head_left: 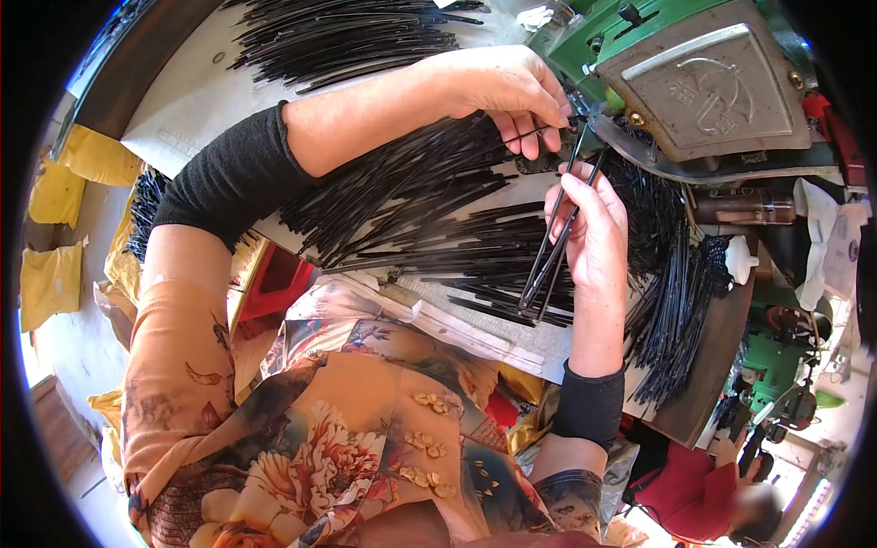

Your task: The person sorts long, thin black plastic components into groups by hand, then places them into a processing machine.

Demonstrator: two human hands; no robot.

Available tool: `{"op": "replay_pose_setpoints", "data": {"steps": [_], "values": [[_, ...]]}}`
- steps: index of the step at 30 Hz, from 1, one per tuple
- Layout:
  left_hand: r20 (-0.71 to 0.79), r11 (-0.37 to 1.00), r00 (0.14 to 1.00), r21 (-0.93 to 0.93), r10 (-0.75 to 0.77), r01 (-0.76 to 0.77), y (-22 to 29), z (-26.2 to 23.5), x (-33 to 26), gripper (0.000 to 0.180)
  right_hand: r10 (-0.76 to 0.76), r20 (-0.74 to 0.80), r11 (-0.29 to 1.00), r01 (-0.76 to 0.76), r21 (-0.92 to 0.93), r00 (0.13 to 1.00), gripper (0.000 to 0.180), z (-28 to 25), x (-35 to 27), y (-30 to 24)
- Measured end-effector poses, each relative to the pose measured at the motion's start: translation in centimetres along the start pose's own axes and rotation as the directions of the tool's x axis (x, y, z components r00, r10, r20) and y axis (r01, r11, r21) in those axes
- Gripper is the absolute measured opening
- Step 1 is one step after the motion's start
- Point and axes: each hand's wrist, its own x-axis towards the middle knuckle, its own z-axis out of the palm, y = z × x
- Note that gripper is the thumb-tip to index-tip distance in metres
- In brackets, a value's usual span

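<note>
My left hand (525,91) reaches across to the green machine (574,53), with thumb and fingers pinched on the end of a thin black rod (524,136). Just below it, my right hand (594,224) grips a few folded black rods (541,274), which look like jointed umbrella ribs. Their upper ends meet the machine's small working point (592,119), where the fine parts are too small to make out. Under my left forearm a heap of loose black rods (393,187) covers the table, and a second pile (484,242) lies left of my right hand.
A grey metal cover (703,100) and a dark curved arm (713,169) jut out at the upper right. More rods (338,36) lie at the far side, others (667,310) along the table's right edge. A person in red (685,493) sits at lower right.
</note>
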Motion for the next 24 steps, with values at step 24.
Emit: {"op": "replay_pose_setpoints", "data": {"steps": [24], "values": [[-0.009,0.997,1.0,-0.077,-0.018,0.018,-0.9,1.3,0.2,0.03,-0.067,0.005,0.995,0.067,-0.074,0.998,0.022,0.5,0.9,-0.5]]}}
